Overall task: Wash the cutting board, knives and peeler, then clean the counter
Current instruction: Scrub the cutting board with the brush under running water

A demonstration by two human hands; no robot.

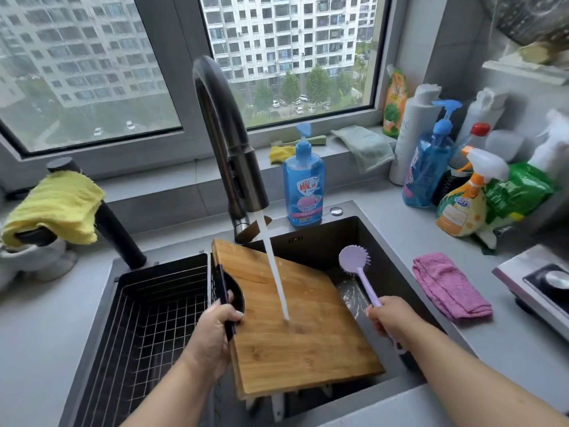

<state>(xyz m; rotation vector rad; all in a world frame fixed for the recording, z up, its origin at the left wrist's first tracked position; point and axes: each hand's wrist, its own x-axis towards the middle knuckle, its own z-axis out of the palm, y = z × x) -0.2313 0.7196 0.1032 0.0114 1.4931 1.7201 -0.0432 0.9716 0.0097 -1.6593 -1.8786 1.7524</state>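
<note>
The rectangular bamboo cutting board (295, 315) was held tilted over the dark steel sink (385, 241), its black handle clamped by the left hand (212, 331). At three o'clock, the lilac round-headed dish brush (357, 266) was gripped by the right hand (389, 315). Under the running stream, a slip of the wet board onto utensils half-hidden beneath was judged possible.

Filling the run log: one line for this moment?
left hand: holds cutting board | right hand: holds brush | faucet: running onto board

A blue pump bottle of dish soap (304, 186), standing at twelve o'clock behind the sink, is showing a red shield logo with white Chinese characters, too blurred to read. Labels on the bottles at two o'clock are showing nothing legible.
</note>
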